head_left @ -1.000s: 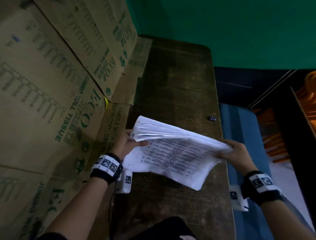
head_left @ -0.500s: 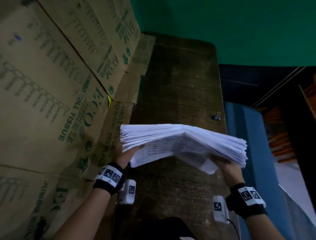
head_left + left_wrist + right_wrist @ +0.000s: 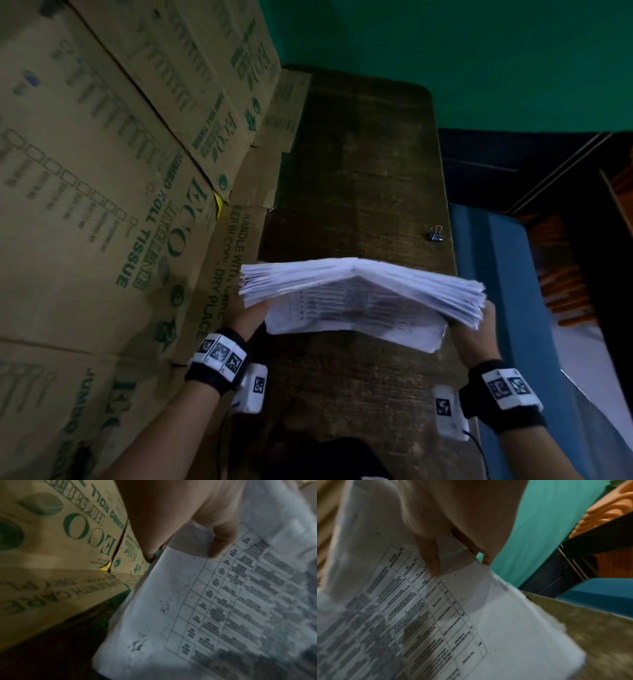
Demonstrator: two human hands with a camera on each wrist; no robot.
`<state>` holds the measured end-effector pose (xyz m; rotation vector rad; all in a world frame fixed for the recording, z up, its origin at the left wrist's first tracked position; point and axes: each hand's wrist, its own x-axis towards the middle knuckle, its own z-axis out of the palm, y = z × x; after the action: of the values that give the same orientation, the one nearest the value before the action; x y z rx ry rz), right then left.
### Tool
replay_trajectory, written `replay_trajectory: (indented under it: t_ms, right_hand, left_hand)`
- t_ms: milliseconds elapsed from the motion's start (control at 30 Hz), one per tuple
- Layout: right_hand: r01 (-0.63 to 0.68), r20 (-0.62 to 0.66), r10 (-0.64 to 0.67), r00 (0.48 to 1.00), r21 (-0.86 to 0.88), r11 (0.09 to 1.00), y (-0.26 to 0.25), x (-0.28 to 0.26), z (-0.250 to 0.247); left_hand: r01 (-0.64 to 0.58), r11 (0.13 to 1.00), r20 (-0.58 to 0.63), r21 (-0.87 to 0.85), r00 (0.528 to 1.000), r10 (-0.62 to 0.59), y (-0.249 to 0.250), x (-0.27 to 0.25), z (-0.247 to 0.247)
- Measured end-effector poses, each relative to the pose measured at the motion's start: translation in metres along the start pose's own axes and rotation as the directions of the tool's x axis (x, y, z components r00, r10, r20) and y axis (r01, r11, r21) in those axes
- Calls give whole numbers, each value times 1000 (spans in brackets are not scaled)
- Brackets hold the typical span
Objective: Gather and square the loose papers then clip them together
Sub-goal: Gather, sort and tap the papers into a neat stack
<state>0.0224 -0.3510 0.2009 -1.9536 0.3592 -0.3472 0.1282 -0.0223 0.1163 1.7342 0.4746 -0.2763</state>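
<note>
Both hands are on the stack of papers (image 3: 359,284) now, one at each end, holding it up above the dark wooden surface (image 3: 359,171). The left hand (image 3: 248,313) grips the left end: in the left wrist view its thumb (image 3: 221,540) lies curled over the printed table on the near sheet, with the rest of the hand behind the stack. The right hand (image 3: 478,330) grips the right end the same way, and the right wrist view shows a digit (image 3: 431,557) pressed down on the printed face with others wrapped round the edge beyond it. So both hands are closed on the paper, pinching it between thumb and fingers.

The stack bows in the middle, its top edge peaking between the two hands and drooping toward each end. The sheets are not flush: the left and right ends fan out in layers, and one printed page hangs lower than the rest on the near side. Whether the bottom edge touches the surface cannot be made out.

A small black binder clip (image 3: 436,234) sits alone on the surface near its right edge, beyond the stack and well apart from both hands. Flattened cardboard boxes (image 3: 120,171) with green print lean along the left.
</note>
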Motion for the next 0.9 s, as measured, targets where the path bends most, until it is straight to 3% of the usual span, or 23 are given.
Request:
replay_trajectory:
  t_ms: [133, 200, 267, 300, 367, 400, 433, 500, 567, 667, 700, 733, 800, 833, 900]
  right_hand:
    - [135, 62, -138, 988, 58, 989, -29, 19, -15]
    - [233, 141, -233, 962, 22, 972, -49, 30, -20]
    - [337, 208, -300, 931, -175, 925, -66, 42, -19]
    - [377, 235, -312, 920, -320, 869, -73, 47, -15]
    - [432, 284, -325, 902, -565, 704, -86, 53, -3]
    - [459, 319, -330, 888, -620, 637, -94, 52, 4]
    - [482, 356, -326, 876, -648, 590, -103, 51, 11]
    - [522, 429, -298, 853, -667, 532, -119, 46, 19]
    - [498, 459, -205, 864, -723, 480, -121, 42, 15]
    - [409, 428, -23, 904, -845, 343, -107, 43, -8]
    - [352, 380, -4, 925, -854, 383, -100, 44, -16]
    - [286, 330, -5, 944, -810, 511, -93, 44, -22]
    - [149, 223, -45, 974, -477, 866, -73, 46, -28]
    - [105, 167, -68, 984, -227, 968, -66, 45, -27]
    - [83, 60, -94, 994, 163, 983, -57, 41, -24]
  left_hand:
    - [-130, 976, 38, -176, 990, 138, 14, -6, 14]
    - [-228, 968, 47, -106, 971, 234, 21, -10, 18]
    - [-348, 938, 85, 5, 934, 346, 34, -24, 28]
    - [-444, 891, 159, 98, 890, 427, 45, -35, 37]
    - [-661, 716, 346, 223, 741, 576, 63, -57, 62]
    - [-713, 677, 410, 181, 681, 607, 74, -68, 74]
    - [-687, 723, 424, 78, 679, 599, 81, -75, 83]
    - [-517, 823, 374, -236, 733, 568, 93, -85, 91]
    - [-361, 824, 292, -437, 809, 510, 95, -85, 88]
    - [-347, 794, 175, -499, 857, 484, 93, -76, 71]
    - [-369, 788, 160, -492, 852, 498, 91, -72, 66]
    - [-390, 783, 162, -484, 840, 519, 91, -70, 63]
    - [-427, 773, 153, -470, 823, 547, 91, -68, 62]
    - [-449, 767, 124, -459, 822, 555, 93, -68, 63]
    - [-487, 751, 84, -445, 813, 577, 101, -70, 62]
